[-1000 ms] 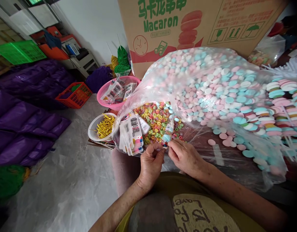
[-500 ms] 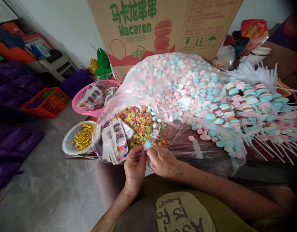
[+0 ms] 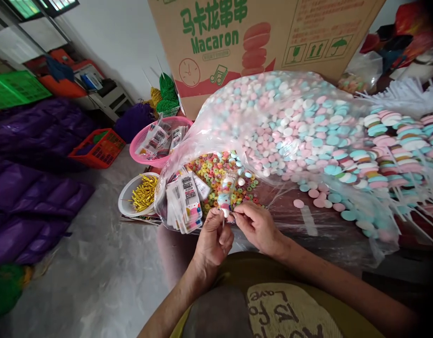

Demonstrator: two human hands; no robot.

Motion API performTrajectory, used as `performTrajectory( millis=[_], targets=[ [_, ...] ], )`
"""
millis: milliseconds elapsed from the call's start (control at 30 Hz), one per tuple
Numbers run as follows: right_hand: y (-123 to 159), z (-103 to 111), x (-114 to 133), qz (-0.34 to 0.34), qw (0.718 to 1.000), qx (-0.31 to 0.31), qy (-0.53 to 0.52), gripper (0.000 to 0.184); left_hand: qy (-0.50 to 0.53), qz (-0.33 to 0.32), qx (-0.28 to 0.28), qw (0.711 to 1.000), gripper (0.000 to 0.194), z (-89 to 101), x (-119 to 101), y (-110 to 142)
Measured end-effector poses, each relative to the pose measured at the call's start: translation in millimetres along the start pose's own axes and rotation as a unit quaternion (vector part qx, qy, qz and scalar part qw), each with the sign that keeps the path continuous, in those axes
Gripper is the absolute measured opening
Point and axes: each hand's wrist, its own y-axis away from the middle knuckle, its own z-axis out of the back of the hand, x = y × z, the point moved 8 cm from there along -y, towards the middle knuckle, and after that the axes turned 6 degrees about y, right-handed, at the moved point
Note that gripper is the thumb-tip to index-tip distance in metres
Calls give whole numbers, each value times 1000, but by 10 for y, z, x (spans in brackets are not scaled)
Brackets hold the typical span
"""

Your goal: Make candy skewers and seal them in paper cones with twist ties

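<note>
A candy skewer (image 3: 225,197) in a clear wrapper, with pale blue, pink and white pieces, points away from me over the loose candy. My left hand (image 3: 213,239) is closed around its lower end, where a white piece and a bit of thin stick show. Close on the right, my right hand (image 3: 257,226) is pinched at the wrapper's lower end. Something small and dark may be between those fingertips; I cannot make it out. Ring-shaped candies (image 3: 211,171) lie behind the skewer, and a stack of printed clear packets (image 3: 184,202) sits left of it.
A big plastic bag of pastel candy discs (image 3: 290,117) spreads over the table before a cardboard box (image 3: 216,47). Finished-looking skewers (image 3: 389,145) pile at right. At left stand a pink basket (image 3: 137,152) of packets and a white bowl (image 3: 123,202) of gold twist ties.
My view has swung left, so the scene sits farther right. The skewer now stands straighter in my left hand, and my right hand has drawn slightly away from the left.
</note>
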Motion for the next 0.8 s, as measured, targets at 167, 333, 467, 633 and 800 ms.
performTrajectory(
  millis=[167, 333, 467, 633, 800],
  targets=[
    [-3, -71, 42, -3, 1000, 28, 0, 12, 15, 36, 56, 998, 28, -11, 66, 14],
    [-46, -74, 43, 1, 999, 48, 16, 18, -12, 35, 46, 998, 29, 4, 44, 32],
    [-71, -67, 27, 19, 998, 58, 19, 18, -39, 38, 27, 998, 28, -6, 34, 51],
    [-86, -47, 87, 55, 996, 69, 27, 17, -20, 30, 26, 999, 33, -43, -11, 82],
    [-72, -51, 190, 79, 992, 82, 45, 19, -69, -14, -6, 998, 37, 10, -43, 94]
  ],
)
